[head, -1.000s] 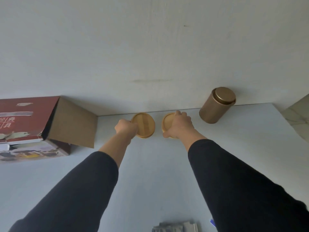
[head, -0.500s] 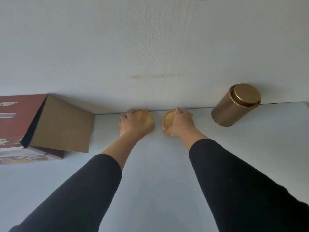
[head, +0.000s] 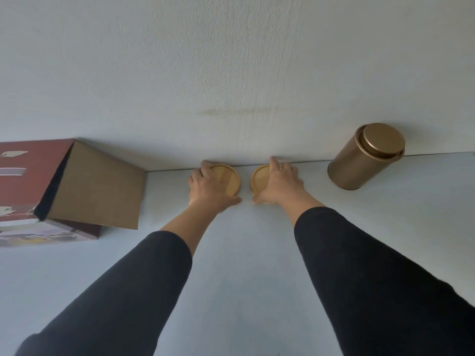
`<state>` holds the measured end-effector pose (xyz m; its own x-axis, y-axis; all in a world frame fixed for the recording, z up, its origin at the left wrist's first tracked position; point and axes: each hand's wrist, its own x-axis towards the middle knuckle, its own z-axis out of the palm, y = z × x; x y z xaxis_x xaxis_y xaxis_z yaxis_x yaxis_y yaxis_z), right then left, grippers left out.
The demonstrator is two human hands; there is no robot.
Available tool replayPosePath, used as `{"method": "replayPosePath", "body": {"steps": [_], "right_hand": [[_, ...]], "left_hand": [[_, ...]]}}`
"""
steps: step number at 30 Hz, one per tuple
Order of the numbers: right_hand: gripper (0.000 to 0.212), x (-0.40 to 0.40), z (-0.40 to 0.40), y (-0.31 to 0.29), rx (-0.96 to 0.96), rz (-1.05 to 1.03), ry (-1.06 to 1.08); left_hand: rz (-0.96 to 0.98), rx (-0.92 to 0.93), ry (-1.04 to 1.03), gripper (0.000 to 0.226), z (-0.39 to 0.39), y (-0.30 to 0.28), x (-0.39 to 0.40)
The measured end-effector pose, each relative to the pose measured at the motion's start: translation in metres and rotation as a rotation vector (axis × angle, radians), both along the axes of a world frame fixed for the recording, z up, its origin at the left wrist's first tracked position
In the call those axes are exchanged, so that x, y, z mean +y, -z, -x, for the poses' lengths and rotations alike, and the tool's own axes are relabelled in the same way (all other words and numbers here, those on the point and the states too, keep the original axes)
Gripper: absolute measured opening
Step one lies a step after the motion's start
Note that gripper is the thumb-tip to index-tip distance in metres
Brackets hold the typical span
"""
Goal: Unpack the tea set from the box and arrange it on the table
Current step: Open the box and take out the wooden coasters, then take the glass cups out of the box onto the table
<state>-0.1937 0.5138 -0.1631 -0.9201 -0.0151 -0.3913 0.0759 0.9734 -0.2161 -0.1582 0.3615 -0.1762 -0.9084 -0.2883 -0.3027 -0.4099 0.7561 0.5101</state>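
Red and brown cardboard filled the left edge: the box (head: 38, 186) lay on the pale table (head: 244, 253) against the wall (head: 231, 60), its plain brown flap (head: 100, 186) hanging open toward the middle. Just right of the flap my left hand (head: 208, 187) lay over the left wooden coaster (head: 227, 177), fingers spread and nearly straight across its near-left part, thumb stretched out along its front rim. I pressed it flat rather than gripped it; the disc sat on the table close to the wall. A narrow strip of bare table parted it from the right wooden coaster (head: 261, 177), which lay level with the first. My right hand (head: 280, 186) covered its right half, the forefinger reaching to the far edge by the wall, the thumb set at the near rim, the other fingers relaxed and flat. Whether any fingertip hooked under the edge I could not tell. Both my sleeves were black, pushed back from the wrists. Well to the right, apart from my hands, the bronze metal tea tin (head: 365, 158) stood upright by the wall, lid on.
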Motion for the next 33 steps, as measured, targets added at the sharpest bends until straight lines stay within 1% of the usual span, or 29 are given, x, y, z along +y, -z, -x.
{"method": "replayPosePath", "body": {"steps": [3,5,10,16,21,24,26,28,29,32,33], "right_hand": [[0.104,-0.004,-0.007,-0.012,0.034,-0.044,-0.014],[0.095,-0.01,-0.013,-0.024,0.073,-0.043,-0.007],[0.085,-0.041,-0.037,-0.067,0.163,-0.007,-0.019],[0.076,-0.112,-0.085,-0.107,0.199,0.068,-0.059],[0.063,-0.19,-0.13,-0.123,0.232,0.122,-0.101],[0.052,-0.238,-0.152,-0.124,0.199,0.114,-0.121],[0.041,-0.268,-0.164,-0.12,0.173,0.13,-0.123],[0.027,-0.291,-0.175,-0.114,0.161,0.132,-0.115],[0.024,-0.3,-0.18,-0.11,0.159,0.12,-0.116],[0.037,-0.316,-0.19,-0.105,0.157,0.111,-0.109],[0.038,-0.318,-0.192,-0.105,0.156,0.116,-0.103]], "left_hand": [[-0.012,-0.022,0.024,0.125,-0.011,-0.009,-0.007],[-0.026,-0.011,0.022,0.121,-0.019,-0.017,-0.014],[0.011,0.095,0.026,0.099,-0.044,-0.053,-0.043],[0.024,0.169,0.022,0.082,-0.088,-0.098,-0.105],[0.029,0.216,0.019,0.058,-0.132,-0.118,-0.178],[0.064,0.276,0.092,0.036,-0.163,-0.118,-0.221],[0.072,0.309,0.137,0.028,-0.18,-0.114,-0.247],[0.092,0.303,0.151,0.026,-0.192,-0.108,-0.27],[0.106,0.287,0.151,0.027,-0.197,-0.105,-0.28],[0.13,0.245,0.126,0.036,-0.207,-0.095,-0.307],[0.131,0.241,0.12,0.041,-0.209,-0.092,-0.314]]}}
